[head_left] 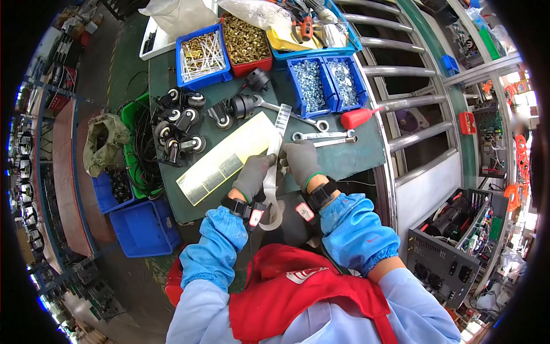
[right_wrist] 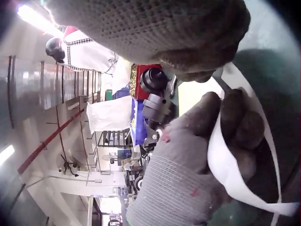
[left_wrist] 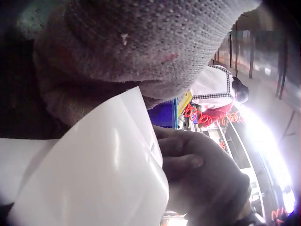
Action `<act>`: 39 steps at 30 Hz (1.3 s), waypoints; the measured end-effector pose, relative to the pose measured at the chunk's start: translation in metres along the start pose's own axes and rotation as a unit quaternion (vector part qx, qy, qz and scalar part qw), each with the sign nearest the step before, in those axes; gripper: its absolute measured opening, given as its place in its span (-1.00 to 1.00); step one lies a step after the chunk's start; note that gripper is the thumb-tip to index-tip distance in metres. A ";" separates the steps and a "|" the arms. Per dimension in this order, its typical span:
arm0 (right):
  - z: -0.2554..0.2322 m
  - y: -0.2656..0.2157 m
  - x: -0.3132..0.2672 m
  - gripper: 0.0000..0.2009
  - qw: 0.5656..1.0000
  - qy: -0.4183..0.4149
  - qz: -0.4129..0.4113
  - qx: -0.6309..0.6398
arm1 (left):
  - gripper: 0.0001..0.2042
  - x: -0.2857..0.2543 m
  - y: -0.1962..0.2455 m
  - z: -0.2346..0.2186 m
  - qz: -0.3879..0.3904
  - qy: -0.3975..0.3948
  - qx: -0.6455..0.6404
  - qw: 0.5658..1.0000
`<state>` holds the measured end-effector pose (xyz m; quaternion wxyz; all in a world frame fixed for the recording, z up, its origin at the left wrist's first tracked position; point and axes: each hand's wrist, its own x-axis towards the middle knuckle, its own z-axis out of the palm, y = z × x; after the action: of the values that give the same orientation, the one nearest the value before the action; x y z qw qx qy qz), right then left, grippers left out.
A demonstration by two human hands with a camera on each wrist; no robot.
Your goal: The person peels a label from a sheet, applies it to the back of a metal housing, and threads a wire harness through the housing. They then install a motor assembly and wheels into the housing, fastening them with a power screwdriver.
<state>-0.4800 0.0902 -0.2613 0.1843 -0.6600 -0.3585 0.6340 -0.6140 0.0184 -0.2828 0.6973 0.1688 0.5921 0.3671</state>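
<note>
A white strip [head_left: 271, 195] runs between both gloved hands and hangs in a loop toward the lap. The left hand [head_left: 254, 176] pinches it; in the right wrist view the left hand [right_wrist: 188, 165] has its fingers curled round the strip [right_wrist: 225, 162]. Close beside it, the right hand [head_left: 301, 163] has bent fingers at the strip's edge, which the left wrist view shows at the right hand's [left_wrist: 207, 174] fingertips. A pale yellow sheet with printed boxes [head_left: 226, 157] lies left of the hands. The strip's marked upper end [head_left: 282, 119] lies beyond them.
Wrenches [head_left: 323, 136] and a red bottle [head_left: 356, 118] lie right of the strip. Black casters [head_left: 179, 123] cover the table's left side. Blue trays of metal parts [head_left: 309, 86] and a red bin of brass pieces [head_left: 246, 43] stand behind. Metal rollers [head_left: 409, 103] border the right.
</note>
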 end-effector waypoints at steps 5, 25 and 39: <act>-0.014 -0.016 -0.036 -0.75 0.998 0.016 -0.043 0.040 | -0.70 -0.013 0.011 0.007 -0.032 -0.002 -0.050 0.998; -0.288 0.073 -0.344 -0.72 0.939 0.197 -0.146 0.240 | -0.65 0.169 0.223 0.051 0.411 0.340 0.804 0.263; -0.646 0.450 -0.607 -0.79 0.545 0.676 -0.239 0.434 | -0.45 -0.235 -0.067 0.581 0.485 -0.337 0.206 0.780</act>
<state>0.2907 -0.5064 -0.0651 0.7809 -0.6229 0.0467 0.0106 -0.0479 -0.0782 -0.0222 0.5307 0.6863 0.2206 0.4457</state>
